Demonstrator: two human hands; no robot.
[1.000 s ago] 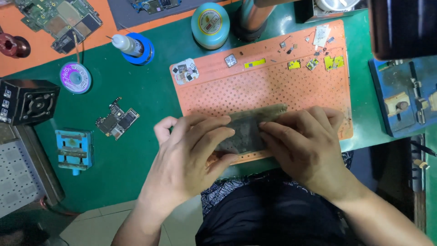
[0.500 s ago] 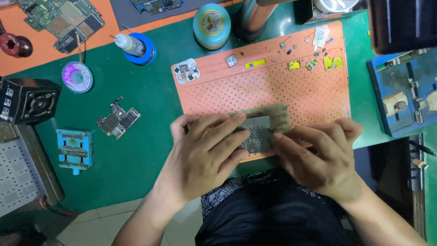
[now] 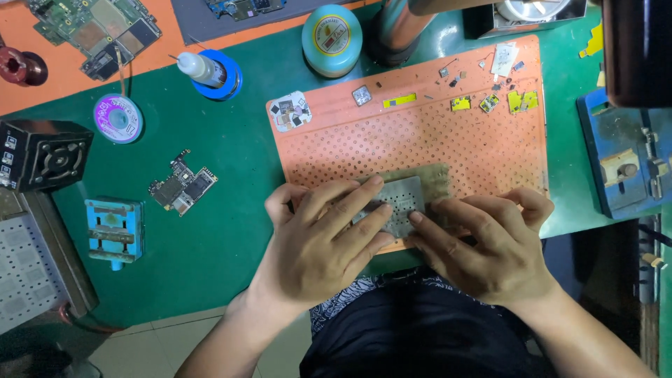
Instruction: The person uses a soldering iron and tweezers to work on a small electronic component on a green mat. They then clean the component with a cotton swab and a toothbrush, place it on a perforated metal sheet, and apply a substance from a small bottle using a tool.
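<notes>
bare forearms, no sleeves, black shorts w/ patterned blk-white fabric at waist

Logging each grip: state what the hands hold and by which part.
Both hands, left hand and right hand, press a thin grey metal stencil plate flat on the orange perforated mat, fingertips on its left and right edges.
</notes>
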